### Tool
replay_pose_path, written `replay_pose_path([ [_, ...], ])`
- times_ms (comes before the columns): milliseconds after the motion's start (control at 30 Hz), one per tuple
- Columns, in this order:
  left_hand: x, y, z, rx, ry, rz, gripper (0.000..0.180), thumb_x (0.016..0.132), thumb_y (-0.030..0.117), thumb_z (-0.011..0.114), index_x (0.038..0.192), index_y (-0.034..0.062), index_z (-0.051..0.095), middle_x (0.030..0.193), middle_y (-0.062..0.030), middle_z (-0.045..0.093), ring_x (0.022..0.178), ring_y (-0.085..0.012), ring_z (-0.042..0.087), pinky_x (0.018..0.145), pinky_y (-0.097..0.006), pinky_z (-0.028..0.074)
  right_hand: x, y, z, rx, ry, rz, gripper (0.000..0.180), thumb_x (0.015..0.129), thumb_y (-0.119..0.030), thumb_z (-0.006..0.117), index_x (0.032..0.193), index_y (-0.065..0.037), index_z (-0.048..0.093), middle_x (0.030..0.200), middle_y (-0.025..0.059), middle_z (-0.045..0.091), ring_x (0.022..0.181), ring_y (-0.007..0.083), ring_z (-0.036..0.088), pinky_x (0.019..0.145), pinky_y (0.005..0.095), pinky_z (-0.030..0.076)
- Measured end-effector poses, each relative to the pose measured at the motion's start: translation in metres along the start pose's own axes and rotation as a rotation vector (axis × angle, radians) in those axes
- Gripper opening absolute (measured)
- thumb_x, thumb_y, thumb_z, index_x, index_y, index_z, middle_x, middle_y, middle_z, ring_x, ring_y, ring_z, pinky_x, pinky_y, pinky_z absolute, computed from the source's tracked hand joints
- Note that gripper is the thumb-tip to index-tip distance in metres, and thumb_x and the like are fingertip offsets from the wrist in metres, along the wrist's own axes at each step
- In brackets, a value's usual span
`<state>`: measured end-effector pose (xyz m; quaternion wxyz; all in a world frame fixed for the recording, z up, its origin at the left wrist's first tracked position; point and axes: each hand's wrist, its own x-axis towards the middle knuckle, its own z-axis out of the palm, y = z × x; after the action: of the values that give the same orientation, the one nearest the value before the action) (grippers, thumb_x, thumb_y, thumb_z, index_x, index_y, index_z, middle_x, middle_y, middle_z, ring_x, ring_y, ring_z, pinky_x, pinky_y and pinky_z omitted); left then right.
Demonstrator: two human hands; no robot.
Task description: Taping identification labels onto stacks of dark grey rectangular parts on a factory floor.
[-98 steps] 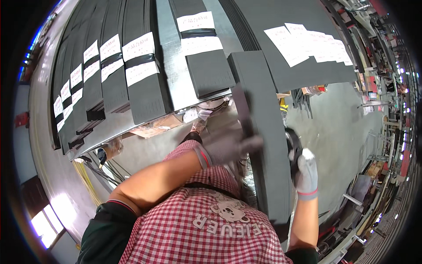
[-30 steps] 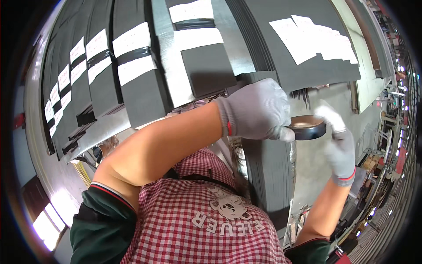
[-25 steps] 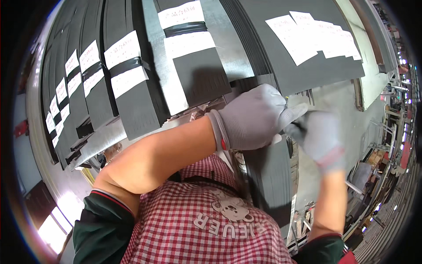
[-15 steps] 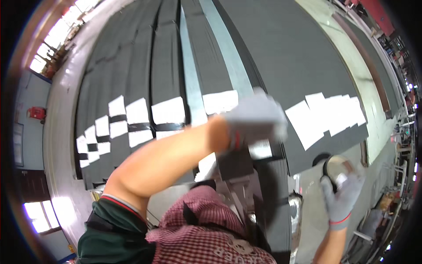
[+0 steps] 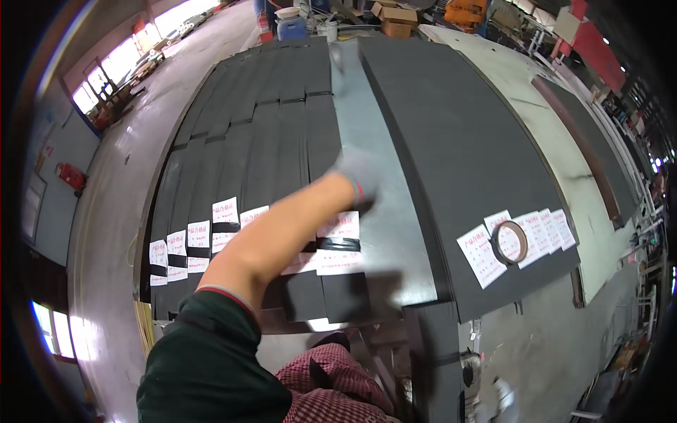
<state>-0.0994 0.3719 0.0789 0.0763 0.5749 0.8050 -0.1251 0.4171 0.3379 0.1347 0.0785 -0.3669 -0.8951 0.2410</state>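
- Both grips are blurred and cannot be told.
- Left hand (image 5: pixel 359 173) is held near dark strips (image 5: pixel 323 137).
- Right hand (image 5: pixel 505 399) is held low.
- Tape roll (image 5: pixel 522 242) is laid on white papers (image 5: pixel 482 261).

Your left hand (image 5: pixel 358 171), blurred, sits just off centre toward 1 o'clock, above the dark strips (image 5: pixel 271 166) and metal tabletop (image 5: pixel 398 225); contact unclear. Your right hand (image 5: pixel 505 400), blurred: 5 o'clock. Tape roll (image 5: pixel 522 242): 3 o'clock, flat on paper labels (image 5: pixel 479 259).

1 head-worn fisheye looks down and along the table (image 5: pixel 395 240) from its near end.
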Motion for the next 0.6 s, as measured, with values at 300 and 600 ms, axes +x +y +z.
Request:
replay_pose_path([
  [300,-0.182,0.312,0.069,-0.623,0.808,1.197,0.04,0.076,0.019,0.06,0.116,0.0178,0.06,0.087,-0.0034,0.058,0.088,-0.0247,0.057,0.081,-0.039,0.049,-0.18,-0.01,0.049,-0.198,-0.032,0.344,0.09,0.078,-0.04,0.073,0.146,-0.001,0.029,0.137,0.0274,0.043,0.125,0.0453,0.043,0.107,0.0485,0.037],
  [600,-0.048,0.001,-0.03,-0.106,0.287,0.11,0.06,0.08,0.037,0.066,0.134,0.0126,0.052,0.141,-0.0201,0.044,0.116,-0.0401,0.055,0.101,-0.043,0.043,-0.198,-0.027,0.017,-0.144,0.017,0.502,0.086,0.073,-0.027,0.081,0.141,0.002,0.037,0.132,0.0292,0.049,0.12,0.0419,0.051,0.104,0.0444,0.039],
])
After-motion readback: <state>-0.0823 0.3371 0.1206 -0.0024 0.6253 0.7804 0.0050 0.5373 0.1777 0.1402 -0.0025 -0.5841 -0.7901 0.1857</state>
